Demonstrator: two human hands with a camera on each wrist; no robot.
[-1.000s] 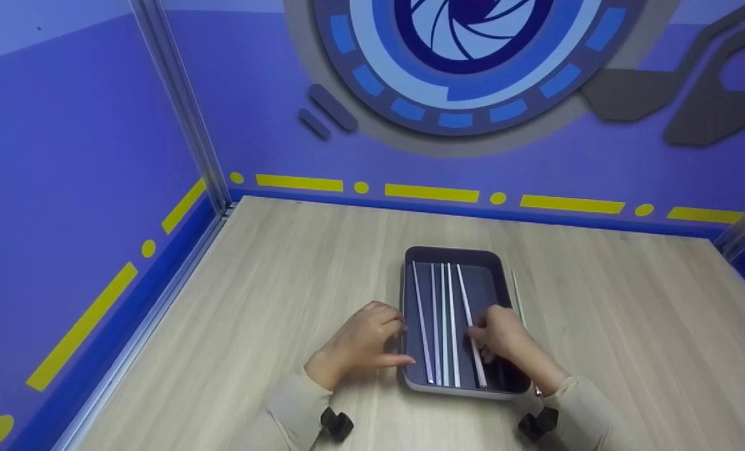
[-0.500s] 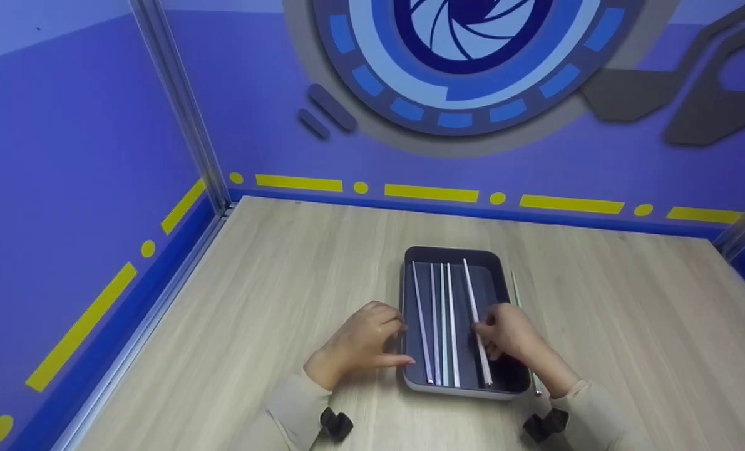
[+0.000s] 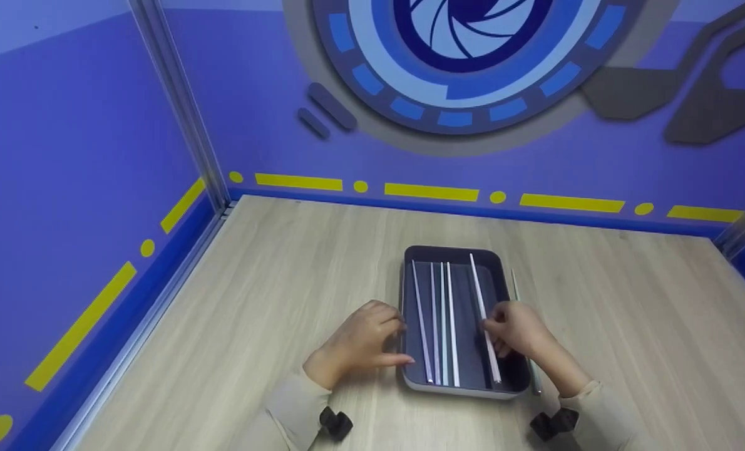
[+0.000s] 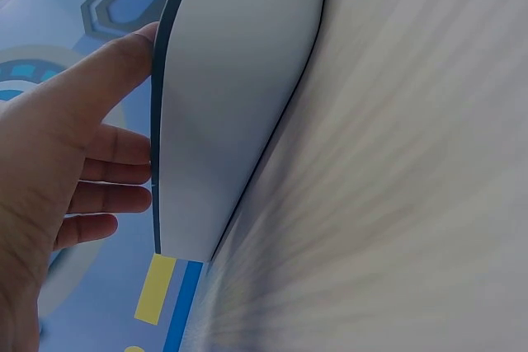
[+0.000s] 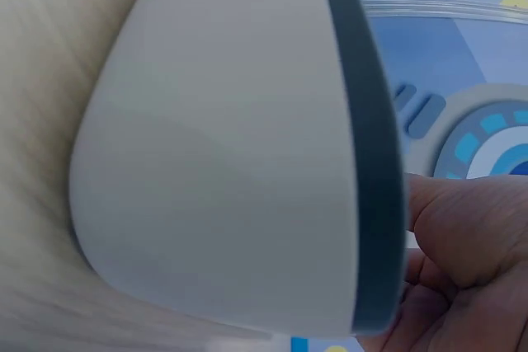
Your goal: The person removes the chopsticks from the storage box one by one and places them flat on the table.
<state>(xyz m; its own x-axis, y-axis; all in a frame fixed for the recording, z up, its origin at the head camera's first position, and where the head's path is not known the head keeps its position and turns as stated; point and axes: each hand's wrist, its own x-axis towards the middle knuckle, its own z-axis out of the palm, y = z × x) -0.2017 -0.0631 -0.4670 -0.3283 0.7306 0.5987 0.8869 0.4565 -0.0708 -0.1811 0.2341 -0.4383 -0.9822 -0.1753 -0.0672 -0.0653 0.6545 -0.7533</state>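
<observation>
In the head view my right hand (image 3: pixel 518 329) pinches a pale pinkish chopstick (image 3: pixel 477 282) over the right side of a dark shallow tray (image 3: pixel 472 369). That chopstick lies lengthwise, slightly slanted, and looks raised off the tray floor. Left of it, several metallic chopsticks (image 3: pixel 444 326) in lavender, mint and white lie side by side. My left hand (image 3: pixel 363 341) rests against the tray's left rim, its fingers and thumb extended. The left wrist view shows those fingertips at the dark rim (image 4: pixel 157 146). In the right wrist view the tray's pale outer wall (image 5: pixel 223 146) hides my right fingertips and the chopstick.
A greenish chopstick (image 3: pixel 537 381) lies on the wooden table (image 3: pixel 297 263) just right of the tray, partly behind my right wrist. Blue printed panels (image 3: pixel 253 113) stand behind and to the left of the table.
My right hand has drawn the pinkish chopstick rightward, away from the other chopsticks, and its far end has shifted toward the back rim. My left hand and the tray have stayed put.
</observation>
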